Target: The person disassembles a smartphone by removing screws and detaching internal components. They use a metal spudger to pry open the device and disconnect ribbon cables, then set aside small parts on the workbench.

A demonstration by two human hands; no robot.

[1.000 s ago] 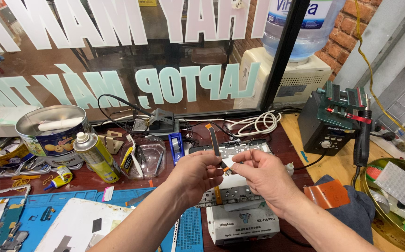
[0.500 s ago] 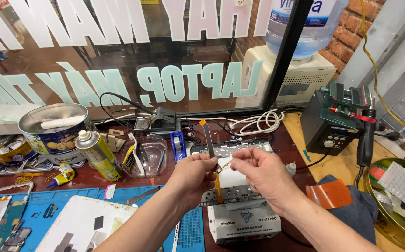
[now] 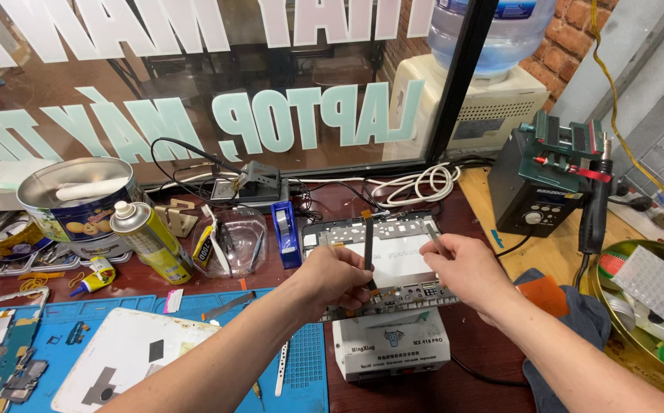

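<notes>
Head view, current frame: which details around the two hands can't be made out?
- Left hand: fingertips curl over the dark strip, hiding its lower end.
- Right hand: thin tool, tip too small to identify.
- Opened device frame: near edge covered by both hands.
- White box: top partly hidden by the frame.

Spray can (image 3: 147, 241) yellow, white cap; work mat (image 3: 194, 359) blue; round tin (image 3: 78, 200) silver rim, blue side with biscuit pictures; tape dispenser (image 3: 286, 233) blue; heating unit (image 3: 391, 343) white; soldering station (image 3: 537, 195) black, green clamp on top; coiled cable (image 3: 424, 183) white
</notes>
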